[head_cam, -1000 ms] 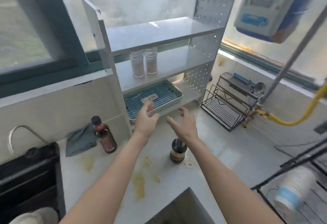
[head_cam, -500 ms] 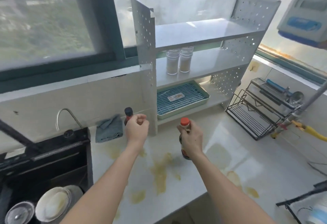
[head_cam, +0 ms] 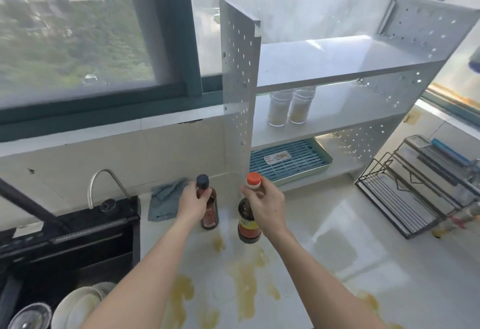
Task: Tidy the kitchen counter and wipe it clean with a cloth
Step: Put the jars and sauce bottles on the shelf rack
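Single head view, close, downward onto counter (head_cam: 337,263).

1 s ago both hands were open and empty, reaching toward the shelf rack; now each holds a bottle by the neck. Left hand (head_cam: 193,205) went from a closed fist beside the dark-capped bottle (head_cam: 207,205) 0.5 s ago to gripping it, bottle upright on the counter (head_cam: 363,263). Right hand (head_cam: 265,208) picked up the orange-capped bottle (head_cam: 248,221) by 0.5 s ago and now has it just right of the other one, apart from it
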Demonstrator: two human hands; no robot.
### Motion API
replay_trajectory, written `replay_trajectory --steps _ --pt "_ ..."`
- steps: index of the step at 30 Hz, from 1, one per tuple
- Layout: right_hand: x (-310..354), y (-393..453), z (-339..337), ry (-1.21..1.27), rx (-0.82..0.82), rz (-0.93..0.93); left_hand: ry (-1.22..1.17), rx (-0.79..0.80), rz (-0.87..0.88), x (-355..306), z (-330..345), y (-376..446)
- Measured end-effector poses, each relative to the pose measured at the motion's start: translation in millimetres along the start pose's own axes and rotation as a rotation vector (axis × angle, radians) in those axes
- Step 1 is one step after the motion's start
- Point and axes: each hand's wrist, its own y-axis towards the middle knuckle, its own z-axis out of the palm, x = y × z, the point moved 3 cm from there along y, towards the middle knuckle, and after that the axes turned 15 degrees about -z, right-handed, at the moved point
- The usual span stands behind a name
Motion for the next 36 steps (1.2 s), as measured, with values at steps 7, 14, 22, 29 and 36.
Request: replay_trajectory --steps 7,14,22,29,36 --pt "8 1 -10 0.031 -0.012 -0.012 -0.064 0.090 0.142 -8 -6 -32" --pt "68 4 -35 0.044 -0.089 -0.153 -0.127 0.208 0.434 -66 -32 -98" --pt "162 22 -108 0.037 -0.206 -0.324 -0.276 0.182 0.740 -165 -61 -182" --pt "242 102 -172 -0.041 -0.317 -0.498 -0.303 0.012 0.938 -287 -93 -218" --pt "295 196 -201 0.027 -0.348 -0.611 -0.306 -0.188 1.046 -393 -109 -206"
